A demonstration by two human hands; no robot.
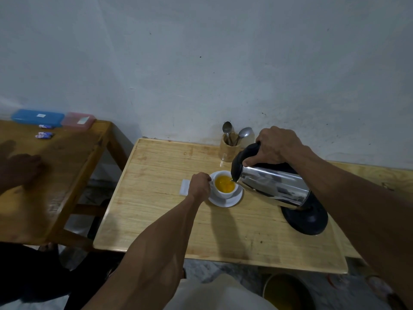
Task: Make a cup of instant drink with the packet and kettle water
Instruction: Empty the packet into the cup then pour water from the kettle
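Observation:
A white cup stands on a white saucer near the middle of the wooden table, holding orange-yellow liquid. My left hand grips the cup's handle on its left side. My right hand is closed on the black handle of a steel kettle, which is tilted with its spout over the cup. The kettle's black base lies on the table under it. A white packet lies flat just left of my left hand.
A wooden holder with two spoons stands by the wall behind the cup. On a second table at the left lie a blue box, a pink box and small sachets. Another person's hand rests there. A bucket stands below.

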